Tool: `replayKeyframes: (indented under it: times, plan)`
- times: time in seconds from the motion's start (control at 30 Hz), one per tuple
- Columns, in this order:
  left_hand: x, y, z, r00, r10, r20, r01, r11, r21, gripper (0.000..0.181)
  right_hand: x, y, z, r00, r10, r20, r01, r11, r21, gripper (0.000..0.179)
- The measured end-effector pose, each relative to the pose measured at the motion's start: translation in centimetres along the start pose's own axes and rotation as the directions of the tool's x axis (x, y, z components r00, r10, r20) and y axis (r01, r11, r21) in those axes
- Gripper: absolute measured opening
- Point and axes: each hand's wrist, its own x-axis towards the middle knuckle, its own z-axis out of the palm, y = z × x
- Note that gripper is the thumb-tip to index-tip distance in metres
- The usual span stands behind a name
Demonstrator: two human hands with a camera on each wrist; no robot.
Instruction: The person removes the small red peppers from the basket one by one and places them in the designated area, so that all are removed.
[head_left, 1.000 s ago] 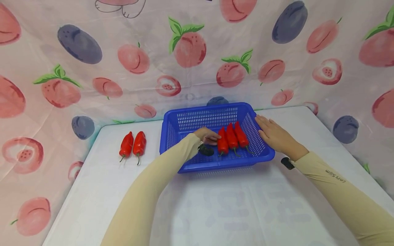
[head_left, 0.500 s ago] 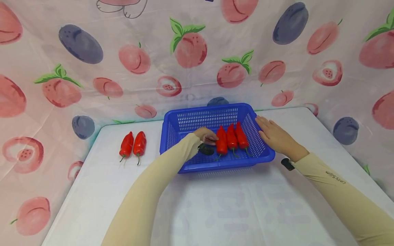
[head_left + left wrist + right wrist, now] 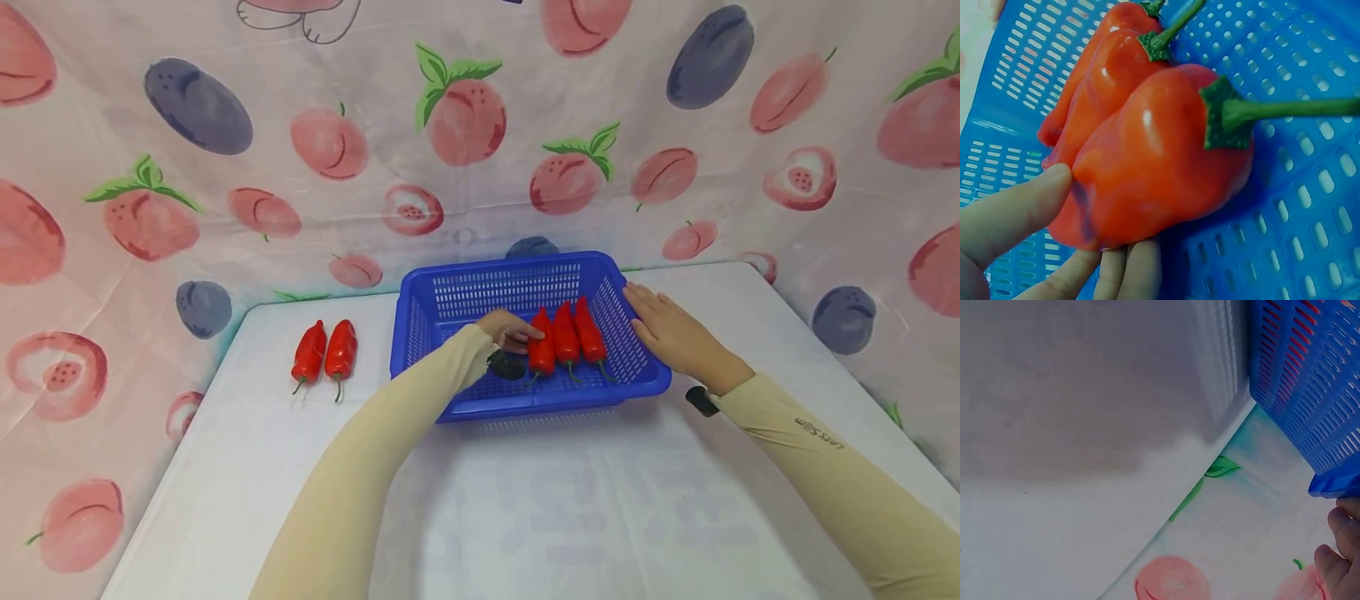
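Observation:
Three red peppers with green stems lie side by side in the blue plastic basket (image 3: 480, 410). My left hand (image 3: 512, 327) reaches into it and holds the leftmost red pepper (image 3: 541, 354). In the left wrist view, the thumb (image 3: 1019, 209) touches one side of this pepper (image 3: 1160, 156), and the other fingers (image 3: 1113, 275) lie against the opposite side. The middle pepper (image 3: 567, 337) and the right one (image 3: 591, 333) rest next to it. My right hand (image 3: 667, 329) is laid with straight fingers along the basket's right rim; the right wrist view catches only some fingers (image 3: 1338, 550) there.
Two more red peppers, one (image 3: 308, 357) beside the other (image 3: 341, 352), lie on the white-covered table (image 3: 540, 517) left of the basket. Behind the table hangs a fruit-printed cloth (image 3: 465, 200).
The leftmost pepper in the basket shifted slightly left and has stayed about there. My left fingers moved a little right, further over it. My right hand has stayed at the rim.

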Motion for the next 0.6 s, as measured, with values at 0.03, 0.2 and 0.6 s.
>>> replayKeyframes:
  times: [0.03,0.2,0.6]
  plan:
    - [-0.3,0.1,0.0,1.000,0.003,0.007,-0.003,1.000,-0.005,0.077,0.0,0.0,0.1,1.000,-0.001,-0.003,0.001,1.000,0.002,0.057]
    - [0.4,0.0,0.2,1.000,-0.010,0.002,0.010,1.000,-0.009,0.069,0.0,0.2,0.2,1.000,0.000,-0.016,0.000,1.000,0.004,0.057]
    - [11.9,-3.0,-0.7,0.999,0.029,0.038,-0.027,0.999,-0.040,0.044,0.1,0.0,0.0,1.000,0.003,0.005,-0.003,1.000,-0.009,0.057]
